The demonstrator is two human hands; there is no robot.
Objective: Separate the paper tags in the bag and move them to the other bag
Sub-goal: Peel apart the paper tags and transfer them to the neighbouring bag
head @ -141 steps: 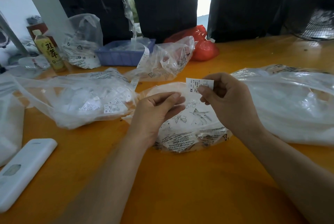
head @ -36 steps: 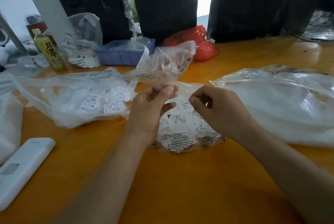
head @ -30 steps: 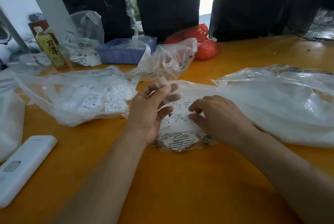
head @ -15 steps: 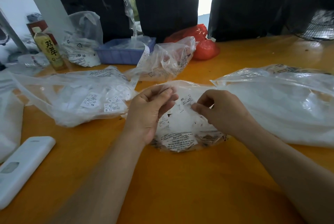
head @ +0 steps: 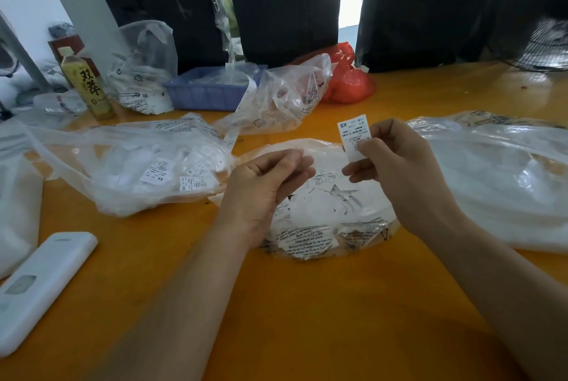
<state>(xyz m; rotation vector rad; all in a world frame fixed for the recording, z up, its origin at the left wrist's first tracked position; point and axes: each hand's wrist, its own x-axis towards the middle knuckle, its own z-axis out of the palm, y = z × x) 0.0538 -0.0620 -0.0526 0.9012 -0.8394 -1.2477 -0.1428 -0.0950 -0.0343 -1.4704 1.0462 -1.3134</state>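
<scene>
A clear plastic bag (head: 332, 227) full of small white paper tags lies on the orange table right in front of me. My left hand (head: 264, 187) pinches this bag's upper rim with curled fingers. Just above the bag's mouth, my right hand (head: 396, 165) pinches a single white tag (head: 353, 135) printed "XS" between thumb and fingers. A second clear bag (head: 138, 171) holding loose tags lies to the left, its mouth towards the centre.
A large clear bag (head: 498, 181) of white material fills the right side. A white device (head: 40, 285) lies at the near left. At the back stand a tea bottle (head: 87, 85), a blue tray (head: 212, 92), a crumpled clear bag (head: 282, 101) and a red bag (head: 347, 79).
My right hand has come up out of the centre bag with one tag pinched in it. My left hand has stayed at the bag's rim.
</scene>
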